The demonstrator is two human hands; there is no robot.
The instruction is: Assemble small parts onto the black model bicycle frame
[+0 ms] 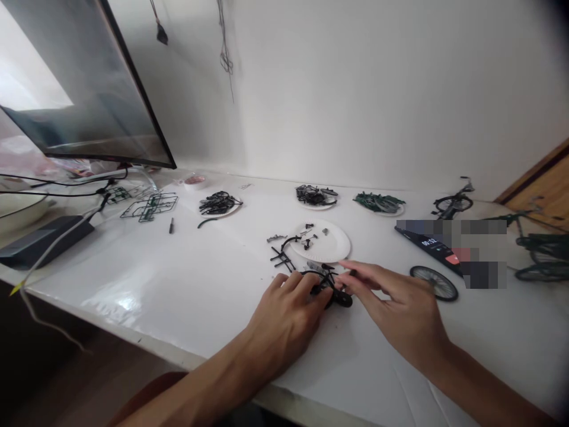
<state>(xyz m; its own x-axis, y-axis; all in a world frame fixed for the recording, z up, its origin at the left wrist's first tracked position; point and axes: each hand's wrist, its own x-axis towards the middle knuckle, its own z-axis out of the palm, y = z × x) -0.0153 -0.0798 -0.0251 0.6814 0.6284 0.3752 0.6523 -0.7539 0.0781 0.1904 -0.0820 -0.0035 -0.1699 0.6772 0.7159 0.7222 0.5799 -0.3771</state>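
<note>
My left hand [291,311] is closed around a black model bicycle frame [342,296], holding it low over the white table. At the frame's right side, my right hand [391,296] pinches a small dark part [352,273] between thumb and fingertips; its exact kind is too small to make out. Just beyond the hands is a white paper plate [340,243] with a few tiny black and grey pieces on it. Black plastic part strips [282,259] lie left of the plate. A loose model wheel [434,283] rests to the right of my right hand.
Along the back stand plates of black parts [219,203], more black parts [315,196] and green parts [379,202]. A phone [429,243] and assembled model bicycles [453,201] are at right. At left are a monitor [89,77], green sprues [151,206], a screwdriver [171,225] and cables.
</note>
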